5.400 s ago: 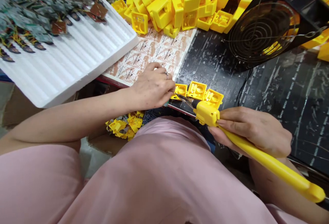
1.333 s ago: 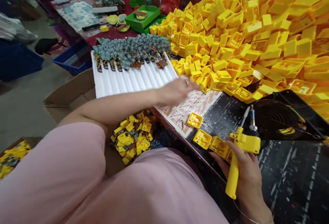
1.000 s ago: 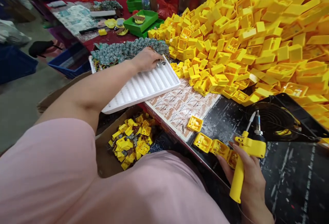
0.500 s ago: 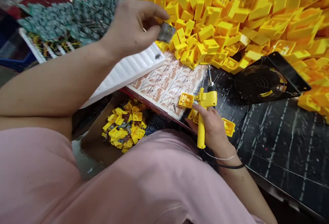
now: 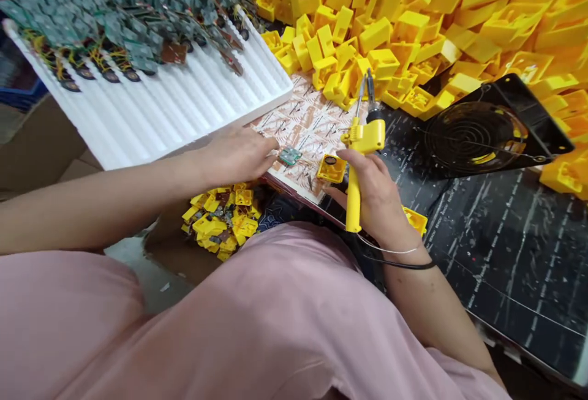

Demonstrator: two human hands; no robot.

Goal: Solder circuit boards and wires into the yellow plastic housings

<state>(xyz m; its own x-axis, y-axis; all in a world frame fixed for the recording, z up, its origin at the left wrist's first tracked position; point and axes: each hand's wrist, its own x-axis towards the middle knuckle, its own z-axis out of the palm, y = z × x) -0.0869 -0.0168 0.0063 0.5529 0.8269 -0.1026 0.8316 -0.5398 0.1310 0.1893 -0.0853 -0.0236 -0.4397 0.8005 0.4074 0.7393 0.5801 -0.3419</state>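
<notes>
My right hand (image 5: 374, 195) grips a yellow soldering gun (image 5: 353, 185), its metal tip and solder guide tube pointing up and away. My left hand (image 5: 243, 154) is low over the patterned board (image 5: 305, 121), fingers drawn together at the left edge of a small green circuit board (image 5: 290, 155). Thin wires run from that circuit board toward a small open yellow case (image 5: 337, 174). Inside the case sits a round dark disc (image 5: 329, 160). The case rests on the patterned board, left of the gun. Another yellow case (image 5: 416, 221) is partly hidden behind my right wrist.
A ridged white foam tray (image 5: 184, 109) holds piled circuit boards (image 5: 124, 14) at the left. Yellow cases (image 5: 381, 32) are heaped across the back. A black fan (image 5: 491, 127) stands at the right on the black table cover (image 5: 505, 253). Below is a carton of yellow pieces (image 5: 225, 222).
My left hand has come down from beside the yellow heap to the patterned board with the circuit board. A round disc now sits in the yellow case. The soldering gun has risen slightly.
</notes>
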